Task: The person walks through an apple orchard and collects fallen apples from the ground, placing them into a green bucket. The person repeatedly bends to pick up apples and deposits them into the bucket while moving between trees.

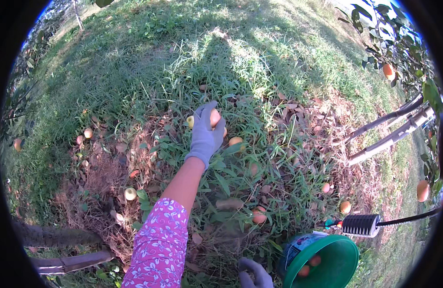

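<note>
Mid-scene, the gloved left hand [205, 133] is clamped on a pinkish fruit [215, 117] amid grass [135, 91] patched with dry leaves [99, 163] left and right. Nearest, the right hand [256, 275] (cut off; its grip I cannot tell) is just left of a green bucket [340, 264].

Bright dappled sunlight, strong shadows, bent edges, perhaps slightly blurred

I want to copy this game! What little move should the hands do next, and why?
Probably lift the pinkish fruit toward the green bucket: the left hand seems to have its fingers around it, and other fruits already lie inside the bucket.
</note>
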Action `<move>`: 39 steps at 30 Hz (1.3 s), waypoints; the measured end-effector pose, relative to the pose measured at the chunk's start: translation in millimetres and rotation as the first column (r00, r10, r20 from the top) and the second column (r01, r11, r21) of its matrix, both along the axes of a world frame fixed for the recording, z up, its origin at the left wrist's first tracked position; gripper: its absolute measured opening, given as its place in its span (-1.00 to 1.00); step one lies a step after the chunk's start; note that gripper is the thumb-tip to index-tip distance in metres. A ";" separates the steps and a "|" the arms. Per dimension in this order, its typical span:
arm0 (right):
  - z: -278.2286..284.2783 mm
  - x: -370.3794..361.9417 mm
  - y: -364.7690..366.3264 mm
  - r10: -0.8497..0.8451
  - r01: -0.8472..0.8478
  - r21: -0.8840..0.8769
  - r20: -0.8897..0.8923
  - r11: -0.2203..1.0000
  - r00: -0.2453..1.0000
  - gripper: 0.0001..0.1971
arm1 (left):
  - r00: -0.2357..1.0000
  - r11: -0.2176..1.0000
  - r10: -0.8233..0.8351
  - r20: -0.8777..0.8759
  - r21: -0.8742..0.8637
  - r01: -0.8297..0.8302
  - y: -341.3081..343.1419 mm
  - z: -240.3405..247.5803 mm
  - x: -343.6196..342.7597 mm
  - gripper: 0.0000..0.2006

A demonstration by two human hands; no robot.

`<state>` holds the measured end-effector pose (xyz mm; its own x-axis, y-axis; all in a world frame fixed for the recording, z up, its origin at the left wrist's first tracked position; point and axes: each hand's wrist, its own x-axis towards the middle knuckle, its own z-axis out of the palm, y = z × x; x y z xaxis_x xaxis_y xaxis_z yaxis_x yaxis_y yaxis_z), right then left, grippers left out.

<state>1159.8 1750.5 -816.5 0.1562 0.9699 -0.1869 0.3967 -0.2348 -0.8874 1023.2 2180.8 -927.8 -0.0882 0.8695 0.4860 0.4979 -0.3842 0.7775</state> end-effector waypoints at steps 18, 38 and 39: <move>44.0 63.2 -179.5 -0.028 0.072 -0.365 0.125 0.928 0.992 -0.62 | 0.747 0.913 -0.379 -0.546 -0.351 0.206 3.4 -46.3 59.2 -0.45; 31.7 70.7 -187.6 0.139 -0.052 -0.428 0.176 0.902 0.975 -0.65 | 0.951 0.973 -0.207 -0.228 -0.146 0.177 -50.1 -74.2 51.9 -0.26; 29.4 71.2 -188.7 0.140 -0.051 -0.422 0.182 0.905 0.973 -0.65 | 0.966 0.978 -0.192 -0.175 -0.115 0.173 -59.8 -72.4 50.9 -0.25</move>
